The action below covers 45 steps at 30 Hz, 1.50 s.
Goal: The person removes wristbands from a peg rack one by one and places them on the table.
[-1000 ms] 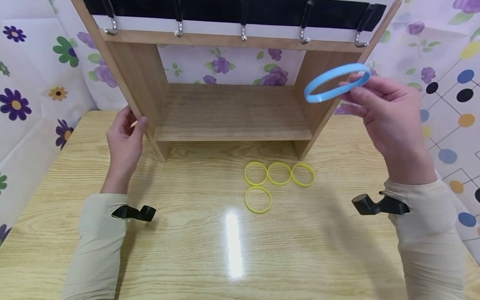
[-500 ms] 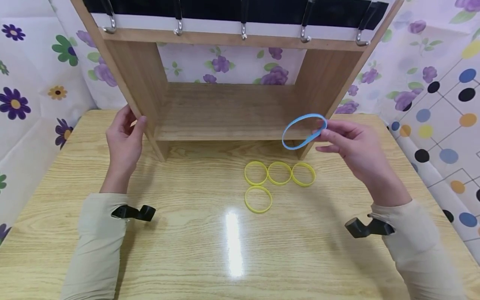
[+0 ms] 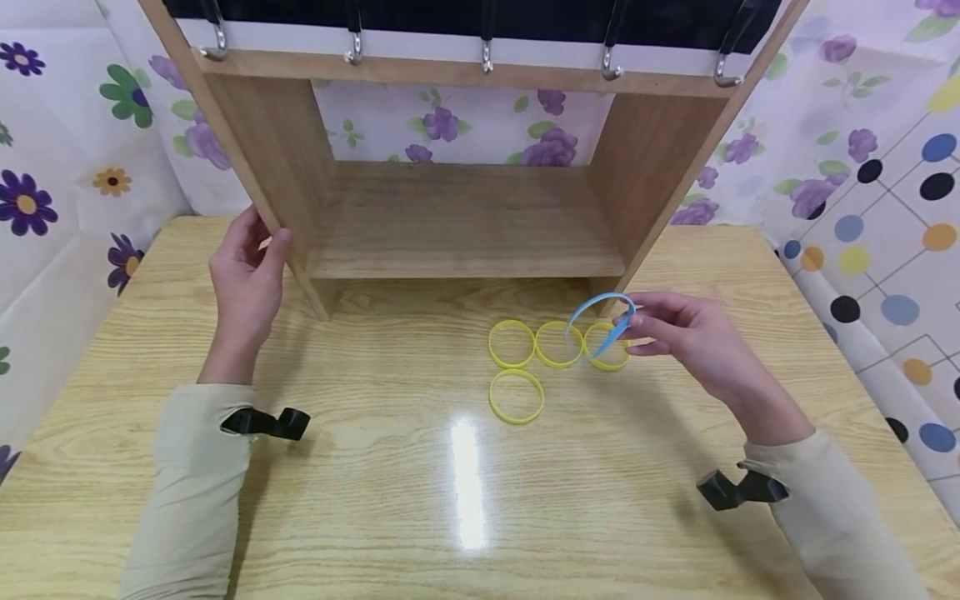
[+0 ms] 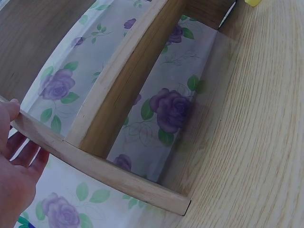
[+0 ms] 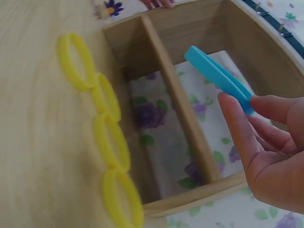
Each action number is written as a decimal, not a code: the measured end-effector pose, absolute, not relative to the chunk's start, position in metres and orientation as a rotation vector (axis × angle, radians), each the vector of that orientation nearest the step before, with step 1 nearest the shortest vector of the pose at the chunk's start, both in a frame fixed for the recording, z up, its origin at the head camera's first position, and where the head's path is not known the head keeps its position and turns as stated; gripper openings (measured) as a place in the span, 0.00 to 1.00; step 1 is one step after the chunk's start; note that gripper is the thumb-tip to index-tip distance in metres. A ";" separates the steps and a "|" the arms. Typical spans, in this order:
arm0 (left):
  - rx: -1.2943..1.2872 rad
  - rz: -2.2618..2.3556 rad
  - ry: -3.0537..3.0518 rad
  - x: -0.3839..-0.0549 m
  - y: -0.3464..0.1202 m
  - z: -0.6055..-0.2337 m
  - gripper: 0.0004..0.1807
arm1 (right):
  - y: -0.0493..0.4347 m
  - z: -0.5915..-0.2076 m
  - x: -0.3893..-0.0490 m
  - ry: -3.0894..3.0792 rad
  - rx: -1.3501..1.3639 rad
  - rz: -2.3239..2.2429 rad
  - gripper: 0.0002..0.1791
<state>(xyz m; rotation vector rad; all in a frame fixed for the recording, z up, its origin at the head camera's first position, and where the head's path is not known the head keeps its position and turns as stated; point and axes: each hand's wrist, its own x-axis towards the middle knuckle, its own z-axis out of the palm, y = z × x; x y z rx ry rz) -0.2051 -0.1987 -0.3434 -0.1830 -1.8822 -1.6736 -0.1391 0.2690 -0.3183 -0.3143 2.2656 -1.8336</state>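
My right hand (image 3: 693,350) pinches a blue wristband (image 3: 615,333) between thumb and fingers at its right end. In the head view the band overlaps two of several matching yellow wristbands (image 3: 517,422), which lie flat on the table in an L-shape. The right wrist view shows the blue wristband (image 5: 218,78) held at one end, its loop narrow from this side. On the left, my left hand (image 3: 246,283) grips the front edge of the wooden rack's side panel (image 3: 258,196). In the left wrist view its thumb (image 4: 12,108) and fingers lie on either side of that panel.
The rack's wooden shelf (image 3: 465,225) spans between the side panels. Several silver hooks (image 3: 487,58) hang in a row from a black strip (image 3: 420,18) above. Flower-patterned sheets (image 3: 825,75) stand behind and beside the wood-grain table (image 3: 360,483).
My right hand has carried the blue wristband down and to the left, from beside the rack's right panel to over the yellow wristbands. The left hand keeps its grip on the rack.
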 end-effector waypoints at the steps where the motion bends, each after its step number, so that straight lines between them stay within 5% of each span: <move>1: -0.184 -1.672 -1.878 -0.205 -0.199 -0.343 0.20 | 0.270 -0.321 -0.139 2.264 -0.307 -1.815 0.17; 17: -0.203 -1.688 -1.868 -0.207 -0.199 -0.342 0.20 | 0.271 -0.372 -0.133 2.182 -0.128 -1.702 0.26; 45: -0.180 -1.669 -1.905 -0.205 -0.199 -0.343 0.21 | 0.263 -0.398 -0.128 2.153 -0.158 -1.576 0.22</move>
